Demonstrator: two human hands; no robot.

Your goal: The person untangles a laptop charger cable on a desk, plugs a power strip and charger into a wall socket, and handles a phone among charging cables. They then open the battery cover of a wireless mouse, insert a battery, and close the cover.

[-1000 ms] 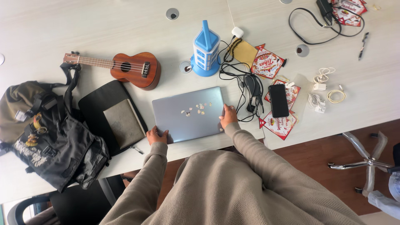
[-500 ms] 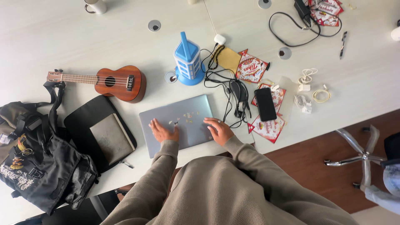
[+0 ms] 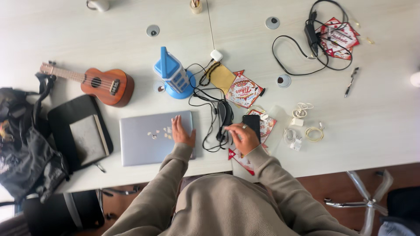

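- Your left hand (image 3: 182,132) now lies flat, fingers spread, on the right end of the shut grey laptop (image 3: 151,137); half a second ago both hands rested on its lid.
- Your right hand (image 3: 243,136) has left the lid and curls loosely over the black phone (image 3: 252,124), touching it without a firm grip.
- Beyond, on the pale surface (image 3: 376,113), tangled black cables (image 3: 212,114) run to the blue tower-shaped power strip (image 3: 174,74); a ukulele (image 3: 98,82) lies far left.
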